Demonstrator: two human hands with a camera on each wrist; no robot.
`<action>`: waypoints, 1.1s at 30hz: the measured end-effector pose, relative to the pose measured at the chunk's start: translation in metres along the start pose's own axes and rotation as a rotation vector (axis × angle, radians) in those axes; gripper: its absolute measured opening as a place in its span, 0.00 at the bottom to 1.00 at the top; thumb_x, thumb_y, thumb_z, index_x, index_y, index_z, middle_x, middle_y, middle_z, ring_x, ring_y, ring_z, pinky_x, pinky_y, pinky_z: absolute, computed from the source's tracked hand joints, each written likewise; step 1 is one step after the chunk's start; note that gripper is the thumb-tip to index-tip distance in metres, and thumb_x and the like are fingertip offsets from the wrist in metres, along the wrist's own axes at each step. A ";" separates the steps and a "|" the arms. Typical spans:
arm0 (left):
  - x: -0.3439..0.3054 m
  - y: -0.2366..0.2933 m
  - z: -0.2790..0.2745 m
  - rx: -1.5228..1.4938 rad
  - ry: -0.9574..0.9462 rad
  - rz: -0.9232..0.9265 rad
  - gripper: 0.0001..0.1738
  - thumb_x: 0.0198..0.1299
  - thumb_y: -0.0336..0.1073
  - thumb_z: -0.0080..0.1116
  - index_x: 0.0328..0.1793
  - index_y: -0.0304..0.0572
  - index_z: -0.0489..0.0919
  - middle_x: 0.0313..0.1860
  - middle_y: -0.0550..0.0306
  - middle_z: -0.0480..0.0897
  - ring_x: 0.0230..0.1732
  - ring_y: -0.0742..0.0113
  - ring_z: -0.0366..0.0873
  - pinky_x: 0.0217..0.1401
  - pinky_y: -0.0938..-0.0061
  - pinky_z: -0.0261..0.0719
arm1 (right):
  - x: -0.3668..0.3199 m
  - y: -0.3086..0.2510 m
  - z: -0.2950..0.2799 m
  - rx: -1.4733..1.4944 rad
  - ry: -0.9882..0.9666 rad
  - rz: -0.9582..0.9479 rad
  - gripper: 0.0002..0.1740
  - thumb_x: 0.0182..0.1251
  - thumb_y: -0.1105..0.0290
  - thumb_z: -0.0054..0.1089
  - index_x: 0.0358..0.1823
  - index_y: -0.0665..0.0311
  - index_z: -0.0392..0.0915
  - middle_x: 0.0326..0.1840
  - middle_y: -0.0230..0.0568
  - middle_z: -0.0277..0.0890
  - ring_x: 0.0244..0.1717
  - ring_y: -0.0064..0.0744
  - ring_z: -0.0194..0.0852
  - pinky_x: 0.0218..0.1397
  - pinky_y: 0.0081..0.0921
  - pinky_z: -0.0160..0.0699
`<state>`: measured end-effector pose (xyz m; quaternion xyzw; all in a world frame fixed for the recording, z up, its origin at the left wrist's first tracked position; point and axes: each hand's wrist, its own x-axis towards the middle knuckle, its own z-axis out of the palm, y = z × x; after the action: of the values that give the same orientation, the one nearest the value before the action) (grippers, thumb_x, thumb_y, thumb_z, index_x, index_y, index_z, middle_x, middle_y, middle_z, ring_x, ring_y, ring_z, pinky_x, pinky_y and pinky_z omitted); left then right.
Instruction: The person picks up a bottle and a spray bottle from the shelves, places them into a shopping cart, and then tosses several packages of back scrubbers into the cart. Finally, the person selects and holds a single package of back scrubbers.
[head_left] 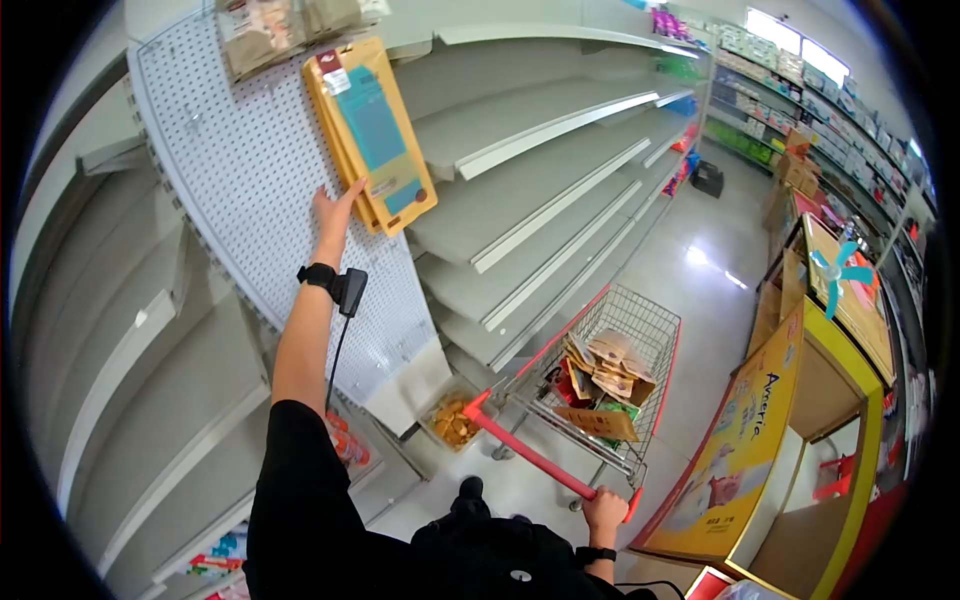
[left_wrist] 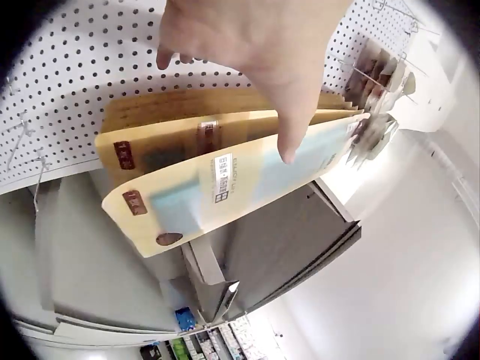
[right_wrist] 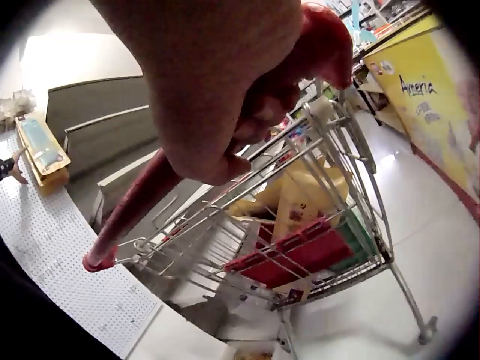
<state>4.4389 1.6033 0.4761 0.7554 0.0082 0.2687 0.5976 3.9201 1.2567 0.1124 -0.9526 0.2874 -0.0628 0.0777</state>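
- Packs (head_left: 376,125) stand out from the pegboard (head_left: 235,150); the left hand (head_left: 336,210) has its thumb on the front one, grip spread.
- Right hand (head_left: 604,514): grip curled round the red handle (head_left: 535,457).
- Cart (head_left: 662,345), right of the pegboard, holds packets (head_left: 612,365).

Grey metal shelves (head_left: 545,185) line a shop aisle, a plastic tub (head_left: 433,432) on the floor near their base. Across the aisle, a teal fan (head_left: 840,272) sits near a yellow display stand (head_left: 735,470), with cardboard boxes (head_left: 797,172) beyond.
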 end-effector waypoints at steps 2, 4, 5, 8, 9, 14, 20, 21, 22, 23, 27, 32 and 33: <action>0.026 -0.011 0.007 0.074 0.001 0.013 0.68 0.39 0.55 0.76 0.71 0.18 0.45 0.68 0.27 0.57 0.69 0.44 0.60 0.69 0.61 0.62 | -0.001 -0.002 -0.002 -0.026 0.000 0.014 0.10 0.42 0.60 0.62 0.18 0.58 0.76 0.17 0.45 0.77 0.21 0.48 0.78 0.26 0.40 0.75; 0.038 -0.013 0.020 -0.132 -0.101 0.121 0.59 0.40 0.47 0.78 0.68 0.19 0.51 0.62 0.32 0.65 0.60 0.49 0.70 0.61 0.67 0.71 | 0.000 -0.002 0.001 -0.026 0.023 0.021 0.10 0.41 0.60 0.62 0.17 0.58 0.76 0.17 0.45 0.77 0.21 0.48 0.78 0.25 0.40 0.74; 0.042 -0.016 0.026 -0.146 -0.114 0.165 0.57 0.40 0.45 0.78 0.66 0.19 0.53 0.60 0.34 0.67 0.59 0.51 0.71 0.59 0.68 0.72 | 0.002 -0.001 0.002 -0.042 0.009 0.031 0.10 0.41 0.60 0.62 0.17 0.58 0.76 0.18 0.45 0.77 0.21 0.47 0.78 0.25 0.41 0.74; 0.044 -0.018 0.031 -0.154 -0.119 0.234 0.48 0.41 0.40 0.77 0.61 0.22 0.59 0.56 0.38 0.70 0.55 0.56 0.73 0.56 0.70 0.73 | 0.001 -0.001 0.006 -0.077 -0.023 0.048 0.10 0.41 0.59 0.62 0.17 0.57 0.77 0.18 0.44 0.77 0.21 0.47 0.78 0.25 0.41 0.74; 0.049 -0.022 0.032 -0.170 -0.131 0.235 0.47 0.41 0.40 0.77 0.61 0.22 0.60 0.56 0.39 0.71 0.55 0.57 0.73 0.55 0.70 0.74 | 0.000 -0.002 0.007 -0.084 -0.020 0.049 0.10 0.41 0.59 0.62 0.17 0.57 0.77 0.18 0.44 0.77 0.21 0.47 0.78 0.26 0.41 0.74; 0.048 -0.027 0.042 -0.392 -0.287 0.168 0.36 0.47 0.36 0.73 0.58 0.27 0.66 0.51 0.47 0.76 0.50 0.63 0.75 0.52 0.74 0.74 | 0.001 -0.004 0.008 -0.120 0.011 0.043 0.12 0.41 0.57 0.63 0.16 0.57 0.76 0.16 0.43 0.76 0.19 0.46 0.77 0.25 0.40 0.74; 0.045 -0.033 0.053 -0.462 -0.228 0.210 0.35 0.50 0.31 0.70 0.61 0.32 0.64 0.53 0.49 0.75 0.50 0.64 0.75 0.52 0.75 0.74 | 0.001 -0.006 0.006 -0.113 0.006 0.050 0.10 0.39 0.60 0.63 0.16 0.58 0.77 0.17 0.43 0.77 0.20 0.46 0.77 0.25 0.40 0.74; 0.042 -0.031 0.052 -0.462 -0.217 0.200 0.35 0.50 0.31 0.71 0.61 0.32 0.64 0.53 0.49 0.75 0.50 0.64 0.75 0.52 0.75 0.74 | 0.002 -0.005 0.007 -0.121 -0.001 0.057 0.10 0.39 0.60 0.63 0.15 0.58 0.77 0.17 0.43 0.77 0.20 0.46 0.77 0.25 0.39 0.74; 0.040 -0.029 0.052 -0.463 -0.206 0.192 0.35 0.49 0.31 0.71 0.61 0.32 0.64 0.53 0.49 0.75 0.50 0.64 0.75 0.52 0.75 0.74 | 0.002 -0.004 0.008 -0.129 -0.006 0.064 0.10 0.39 0.61 0.63 0.15 0.58 0.76 0.17 0.43 0.77 0.20 0.46 0.77 0.25 0.39 0.74; 0.037 -0.027 0.051 -0.464 -0.196 0.184 0.35 0.49 0.30 0.71 0.61 0.32 0.64 0.53 0.49 0.75 0.50 0.64 0.75 0.52 0.75 0.74 | 0.002 -0.002 0.012 -0.126 0.033 0.037 0.11 0.42 0.58 0.63 0.15 0.56 0.76 0.14 0.42 0.75 0.18 0.45 0.77 0.24 0.38 0.74; 0.017 -0.011 0.041 -0.525 -0.227 0.133 0.34 0.49 0.29 0.70 0.61 0.31 0.65 0.52 0.50 0.76 0.49 0.65 0.76 0.52 0.75 0.75 | 0.002 -0.004 0.011 -0.128 0.034 0.032 0.12 0.42 0.58 0.63 0.14 0.56 0.75 0.14 0.43 0.75 0.18 0.45 0.77 0.24 0.38 0.74; -0.023 0.036 0.017 -0.621 -0.295 0.054 0.31 0.49 0.27 0.69 0.59 0.31 0.67 0.48 0.51 0.78 0.44 0.68 0.78 0.46 0.76 0.78 | 0.002 -0.008 0.002 -0.113 0.025 0.062 0.09 0.39 0.62 0.62 0.15 0.57 0.76 0.16 0.44 0.76 0.19 0.47 0.77 0.24 0.39 0.73; -0.030 0.044 0.014 -0.612 -0.308 0.056 0.30 0.49 0.27 0.69 0.58 0.31 0.68 0.47 0.51 0.78 0.43 0.68 0.78 0.46 0.76 0.78 | 0.000 -0.006 0.004 -0.100 0.042 0.050 0.09 0.39 0.61 0.62 0.15 0.57 0.75 0.16 0.44 0.75 0.19 0.47 0.77 0.24 0.39 0.73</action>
<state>4.4057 1.5685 0.5022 0.5727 -0.1840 0.1577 0.7831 3.9245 1.2623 0.1094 -0.9463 0.3155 -0.0665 0.0253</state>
